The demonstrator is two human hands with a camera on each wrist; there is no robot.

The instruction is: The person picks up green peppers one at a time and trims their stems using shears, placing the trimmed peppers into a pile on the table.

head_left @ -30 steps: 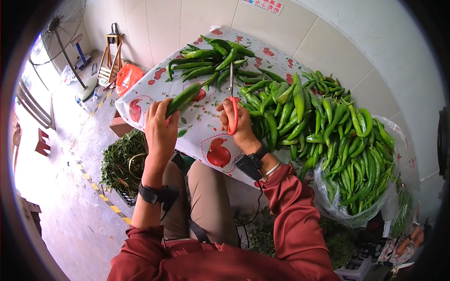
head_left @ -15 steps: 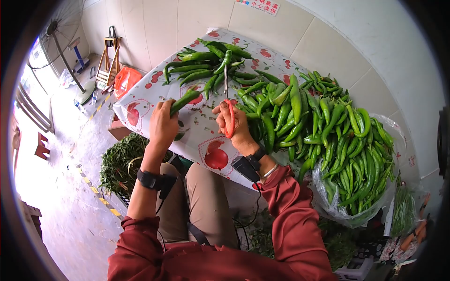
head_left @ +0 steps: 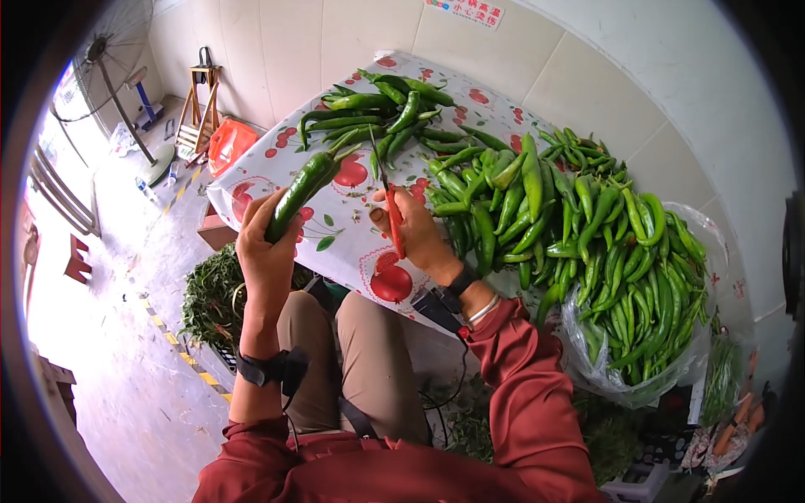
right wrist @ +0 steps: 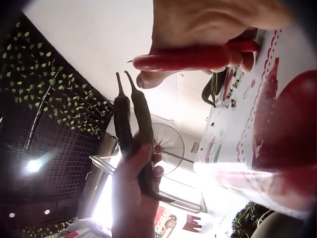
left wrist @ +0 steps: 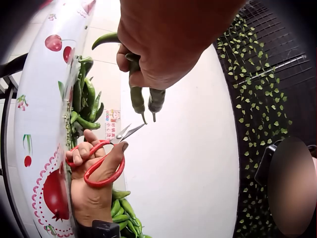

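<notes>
My left hand (head_left: pixel 267 251) grips two long green chili peppers (head_left: pixel 302 189) over the left part of the table, their stem ends pointing up and away. Both peppers show side by side in the right wrist view, with the thumb laid across them. My right hand (head_left: pixel 423 239) holds red-handled scissors (head_left: pixel 395 220), fingers and thumb through the loops. Seen from the left wrist, the scissor blades (left wrist: pixel 130 132) are parted, and their tips overlap the thin stem of one pepper (left wrist: pixel 137 101).
A small pile of green peppers (head_left: pixel 360 102) lies at the table's far end. On the right, a large heap of peppers (head_left: pixel 537 201) spills from a clear plastic bag (head_left: pixel 591 369). Greens (head_left: pixel 214 293) fill a crate by the left knee. Stem scraps dot the patterned tablecloth (head_left: pixel 344 264).
My left hand has shifted left and turned, so the peppers point more upward and show more of their length. The scissors in my right hand have moved slightly left and lean further leftward.
</notes>
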